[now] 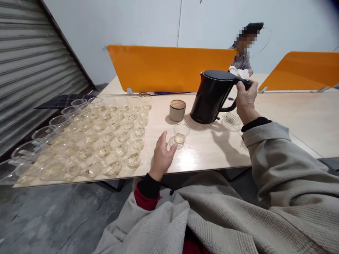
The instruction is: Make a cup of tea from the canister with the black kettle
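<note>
My right hand (247, 99) grips the handle of a black electric kettle (210, 97) with its lid down. The kettle leans slightly in view; I cannot tell whether its base touches the table. Just beside a clear plastic cup (181, 130) my left hand (162, 155) is held with thumb and fingers apart, holding nothing. A little pale liquid lies in that cup. Behind it stands a grey round canister (177, 112) with a wooden lid. Many similar clear cups (116, 141) crowd the left of the table, with pale liquid and dark bits inside.
To the right of the kettle is a ribbed clear container (231, 121), partly hidden by my right hand and the kettle. Orange dividers (169, 68) cross the wooden table (288, 116). Another person (242, 60) is behind them. A shutter (34, 60) stands at the left.
</note>
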A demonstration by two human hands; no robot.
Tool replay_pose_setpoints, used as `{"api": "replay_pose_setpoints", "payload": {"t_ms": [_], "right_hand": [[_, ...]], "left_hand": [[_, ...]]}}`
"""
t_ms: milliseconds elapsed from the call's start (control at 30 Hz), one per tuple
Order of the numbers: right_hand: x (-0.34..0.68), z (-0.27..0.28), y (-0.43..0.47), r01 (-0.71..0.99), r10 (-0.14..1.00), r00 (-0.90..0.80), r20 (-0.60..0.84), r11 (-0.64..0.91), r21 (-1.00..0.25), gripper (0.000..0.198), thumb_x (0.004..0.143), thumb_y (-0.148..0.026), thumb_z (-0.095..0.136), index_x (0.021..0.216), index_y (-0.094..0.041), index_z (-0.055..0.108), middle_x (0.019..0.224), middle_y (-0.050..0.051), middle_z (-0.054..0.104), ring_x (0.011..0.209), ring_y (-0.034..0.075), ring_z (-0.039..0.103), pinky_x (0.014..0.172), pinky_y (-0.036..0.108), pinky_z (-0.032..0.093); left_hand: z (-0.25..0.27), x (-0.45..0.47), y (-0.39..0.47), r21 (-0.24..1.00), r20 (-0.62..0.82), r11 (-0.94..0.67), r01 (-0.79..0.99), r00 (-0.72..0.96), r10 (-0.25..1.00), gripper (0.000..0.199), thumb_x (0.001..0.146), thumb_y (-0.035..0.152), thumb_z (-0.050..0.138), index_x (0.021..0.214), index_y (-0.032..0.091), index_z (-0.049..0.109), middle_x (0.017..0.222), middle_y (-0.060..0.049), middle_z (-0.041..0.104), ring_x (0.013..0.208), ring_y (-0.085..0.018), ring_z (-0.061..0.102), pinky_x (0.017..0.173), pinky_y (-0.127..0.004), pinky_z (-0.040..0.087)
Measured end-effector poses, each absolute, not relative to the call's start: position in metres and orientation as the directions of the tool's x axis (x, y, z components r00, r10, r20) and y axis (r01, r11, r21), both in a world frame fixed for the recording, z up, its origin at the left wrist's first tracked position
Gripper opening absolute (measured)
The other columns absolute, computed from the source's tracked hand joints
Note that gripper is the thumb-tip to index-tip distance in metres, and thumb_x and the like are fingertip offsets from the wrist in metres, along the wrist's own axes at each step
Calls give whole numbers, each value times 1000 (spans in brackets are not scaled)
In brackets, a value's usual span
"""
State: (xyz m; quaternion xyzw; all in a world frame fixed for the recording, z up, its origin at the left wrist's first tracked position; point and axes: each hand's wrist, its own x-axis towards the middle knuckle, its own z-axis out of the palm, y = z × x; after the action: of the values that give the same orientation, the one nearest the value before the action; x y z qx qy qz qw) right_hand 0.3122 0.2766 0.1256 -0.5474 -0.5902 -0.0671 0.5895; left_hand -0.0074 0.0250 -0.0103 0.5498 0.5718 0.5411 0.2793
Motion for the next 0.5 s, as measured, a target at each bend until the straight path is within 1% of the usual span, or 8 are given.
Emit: {"api": "replay_pose_setpoints", "payload": {"t_ms": [33,100,167,233,300,367,433,500], "right_hand": [[308,120,261,754,512,381,770,310,-579,16,103,-19,55,118,-17,50,121,23,64,111,25,60,108,53,45],[293,106,219,806,431,257,865,398,-438,43,105,-28,56,143,-11,46,146,32,53,139,36,50,122,62,30],[273,87,173,810,382,118,917,497,-312,58,109,-39,49,159,-12,36,160,30,42,155,40,37,126,65,24],[252,65,138,813,474,61,878,486,-319,62,111,-47,38,164,-16,33,163,25,42,157,40,36,125,67,30],[234,43,120,792,667,-61,743,485,-371,62,111,-48,29,164,-18,39,157,21,52,153,37,45,123,64,39],[221,26,116,741,812,-243,530,508,-438,64,112,-47,23,165,-19,44,153,18,59,148,34,53,121,56,45],[213,17,119,680,839,-416,350,542,-493,65,112,-47,21,167,-19,43,153,17,62,144,31,57,120,51,48],[209,16,120,633,807,-527,266,582,-511,66,112,-46,23,170,-20,41,154,16,63,142,30,60,119,49,49]], "left_hand": [[-12,-7,30,932,255,-179,315,-222,941,69,97,32,68,161,20,46,170,-20,48,156,-34,50,123,-54,51],[-16,-6,40,943,214,-152,297,-188,959,71,97,29,67,163,19,44,172,-20,45,158,-35,47,126,-55,47],[-20,-6,47,948,186,-130,292,-171,968,73,95,25,66,164,18,42,173,-20,44,161,-35,44,129,-55,43],[-23,-6,52,946,178,-122,302,-165,970,75,94,21,65,165,18,42,174,-20,43,162,-35,42,129,-55,42],[-25,-5,58,937,188,-129,325,-159,969,76,92,19,65,165,19,43,173,-18,45,160,-35,45,128,-54,44],[-26,-5,62,924,211,-148,353,-148,966,78,89,18,66,164,21,46,168,-17,52,156,-34,50,127,-54,46],[-26,-4,64,913,233,-169,371,-132,964,78,88,17,66,163,22,47,162,-16,59,151,-34,56,125,-54,47],[-25,-3,63,903,249,-190,384,-107,963,77,87,16,64,162,21,48,156,-16,64,147,-33,59,124,-53,49]]}}
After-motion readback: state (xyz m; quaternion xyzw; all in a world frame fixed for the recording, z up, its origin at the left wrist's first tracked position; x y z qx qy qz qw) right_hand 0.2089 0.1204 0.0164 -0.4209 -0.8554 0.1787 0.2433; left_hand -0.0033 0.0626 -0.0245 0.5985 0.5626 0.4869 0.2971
